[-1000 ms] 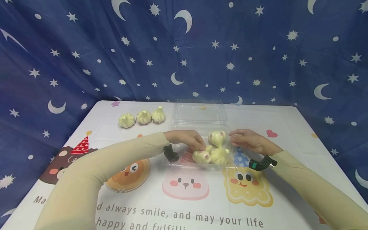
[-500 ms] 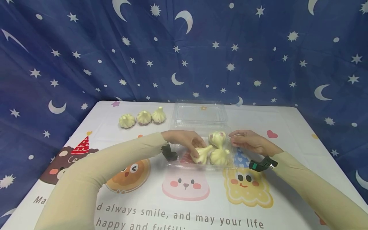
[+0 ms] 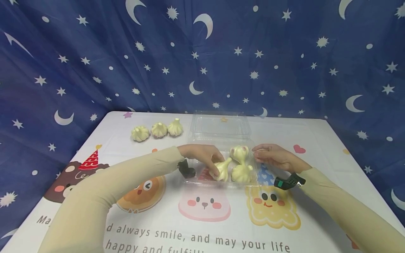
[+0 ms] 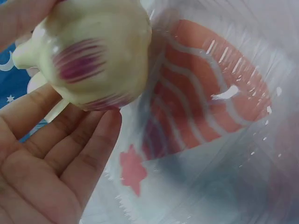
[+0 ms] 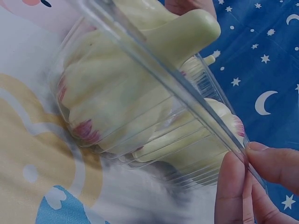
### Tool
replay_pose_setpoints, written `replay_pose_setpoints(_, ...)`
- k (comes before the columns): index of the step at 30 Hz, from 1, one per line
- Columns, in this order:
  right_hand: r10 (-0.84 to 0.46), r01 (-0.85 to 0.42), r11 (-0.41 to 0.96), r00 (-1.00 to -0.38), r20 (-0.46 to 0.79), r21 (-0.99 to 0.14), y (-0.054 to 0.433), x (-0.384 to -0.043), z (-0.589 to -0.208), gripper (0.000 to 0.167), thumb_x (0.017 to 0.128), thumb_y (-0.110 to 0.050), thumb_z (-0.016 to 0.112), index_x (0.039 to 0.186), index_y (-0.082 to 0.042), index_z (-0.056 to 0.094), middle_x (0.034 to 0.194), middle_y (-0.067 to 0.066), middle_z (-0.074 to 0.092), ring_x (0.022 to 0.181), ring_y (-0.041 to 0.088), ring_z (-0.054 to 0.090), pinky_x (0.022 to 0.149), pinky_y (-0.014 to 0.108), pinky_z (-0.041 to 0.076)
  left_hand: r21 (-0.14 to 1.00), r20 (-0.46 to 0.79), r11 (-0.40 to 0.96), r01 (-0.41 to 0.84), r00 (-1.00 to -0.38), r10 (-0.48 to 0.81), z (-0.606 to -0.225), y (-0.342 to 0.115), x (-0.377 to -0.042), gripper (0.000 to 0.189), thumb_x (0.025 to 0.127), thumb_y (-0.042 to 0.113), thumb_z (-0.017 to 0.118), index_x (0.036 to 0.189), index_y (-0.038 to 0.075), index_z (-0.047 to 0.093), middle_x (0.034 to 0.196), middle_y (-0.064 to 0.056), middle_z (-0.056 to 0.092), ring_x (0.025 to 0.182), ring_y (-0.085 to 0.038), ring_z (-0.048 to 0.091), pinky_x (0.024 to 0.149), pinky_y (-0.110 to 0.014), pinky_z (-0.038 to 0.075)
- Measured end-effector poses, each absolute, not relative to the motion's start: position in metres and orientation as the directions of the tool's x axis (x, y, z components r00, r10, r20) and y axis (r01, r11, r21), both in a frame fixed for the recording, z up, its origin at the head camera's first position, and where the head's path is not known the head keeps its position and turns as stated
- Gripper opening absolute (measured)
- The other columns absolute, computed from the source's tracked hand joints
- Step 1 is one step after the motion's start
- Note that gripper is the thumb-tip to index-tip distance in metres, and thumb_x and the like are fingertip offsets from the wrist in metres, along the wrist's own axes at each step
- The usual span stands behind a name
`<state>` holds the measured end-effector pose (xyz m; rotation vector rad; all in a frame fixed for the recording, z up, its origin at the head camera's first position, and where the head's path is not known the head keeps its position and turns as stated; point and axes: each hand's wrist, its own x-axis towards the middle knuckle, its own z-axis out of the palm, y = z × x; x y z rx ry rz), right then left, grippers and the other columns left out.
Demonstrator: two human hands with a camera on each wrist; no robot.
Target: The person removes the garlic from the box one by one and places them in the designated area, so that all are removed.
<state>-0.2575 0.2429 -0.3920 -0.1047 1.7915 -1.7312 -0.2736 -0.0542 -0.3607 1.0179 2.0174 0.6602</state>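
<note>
Inside a clear plastic box point(image 3: 202, 182), my left hand point(image 3: 205, 155) grips a pale garlic bulb point(image 3: 223, 171) with purple streaks. The left wrist view shows thumb and fingers around this bulb point(image 4: 103, 56), over the see-through base. Two more bulbs lie in the right part of the box, one at the back point(image 3: 239, 153) and one at the front point(image 3: 242, 173). At the box's right side, my right hand point(image 3: 274, 156) pinches the rim point(image 5: 205, 112) between thumb and fingers.
Behind the box its clear lid point(image 3: 218, 125) lies folded back. Several garlic bulbs, a row of three point(image 3: 159, 130), stand at the back left. A patterned white cloth point(image 3: 152, 214) covers the table, and a blue curtain point(image 3: 227, 80) hangs behind.
The gripped bulb has been turned so its stem points to the upper right, and my left thumb now shows at its near side. My right hand stays at the rim.
</note>
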Motion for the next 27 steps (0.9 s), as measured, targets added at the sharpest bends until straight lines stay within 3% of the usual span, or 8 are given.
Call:
replay_pose_setpoints(4,-0.491,0.372,0.102,-0.788,-0.372,-0.922,0.243,-0.257,-0.392,0.028,0.092,0.000,0.053,0.117,0.007,0.044,0.088,-0.003,0.066,0.080,0.004,0.065,0.080,0.018,0.056,0.748,-0.346,0.524,0.408,-0.434,0.832,-0.352,-0.058,-0.274,0.034,0.077,0.019,0.075,0.109,0.009,0.068,0.096,0.002,0.070,0.088,-0.008,0.060,0.086,-0.019,0.048)
replay_pose_setpoints(10,-0.503,0.366,0.091,-0.786,-0.360,-0.926,0.243,-0.258,-0.394,0.024,0.092,0.002,0.052,0.115,0.005,0.046,0.088,-0.003,0.066,0.079,0.004,0.065,0.078,0.017,0.056,0.803,-0.252,0.497,0.329,-0.568,0.783,-0.333,-0.070,-0.274,0.049,0.077,0.016,0.076,0.122,0.006,0.061,0.115,-0.007,0.068,0.106,-0.017,0.064,0.094,-0.026,0.052)
replay_pose_setpoints(18,-0.490,0.390,0.084,-0.785,-0.379,-0.917,0.244,-0.258,-0.393,0.020,0.091,0.000,0.055,0.111,-0.001,0.051,0.091,-0.002,0.067,0.079,0.004,0.066,0.077,0.018,0.057,0.842,-0.097,0.452,0.296,-0.739,0.666,-0.315,-0.104,-0.275,0.055,0.077,0.015,0.076,0.127,0.004,0.057,0.126,-0.010,0.063,0.121,-0.022,0.056,0.106,-0.032,0.044)
replay_pose_setpoints(23,-0.478,0.380,0.112,-0.790,-0.385,-0.918,0.244,-0.256,-0.392,0.024,0.092,-0.002,0.056,0.115,0.002,0.049,0.090,-0.003,0.066,0.079,0.004,0.064,0.077,0.017,0.056,0.863,0.009,0.414,0.289,-0.829,0.560,-0.311,-0.135,-0.275,0.052,0.076,0.013,0.076,0.124,0.002,0.059,0.121,-0.014,0.064,0.119,-0.025,0.058,0.105,-0.033,0.045)
replay_pose_setpoints(27,-0.473,0.384,0.113,-0.790,-0.389,-0.916,0.245,-0.256,-0.392,0.025,0.092,-0.002,0.056,0.115,0.001,0.049,0.091,-0.003,0.066,0.079,0.004,0.064,0.078,0.017,0.056,0.838,0.059,0.468,0.280,-0.900,0.432,-0.311,-0.168,-0.274,0.056,0.076,0.016,0.077,0.126,0.001,0.057,0.122,-0.015,0.063,0.116,-0.025,0.059,0.100,-0.033,0.049)
